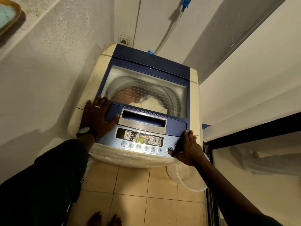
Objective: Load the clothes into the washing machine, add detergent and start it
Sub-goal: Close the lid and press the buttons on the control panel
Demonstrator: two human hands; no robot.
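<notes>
Two hands are resting on the washing machine. The left hand is lying flat, fingers spread, on the shut lid. The right hand is lying open on the right corner of the button panel, with the thumb beside a button. The clothes are sitting inside, under the lid's window.

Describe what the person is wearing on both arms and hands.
The left hand bears a pale ring and a dark wristwatch; the dark left sleeve reaches the wrist. The right hand shows no ring or watch, and its forearm is bare; the dark right sleeve shows only near the elbow.
</notes>
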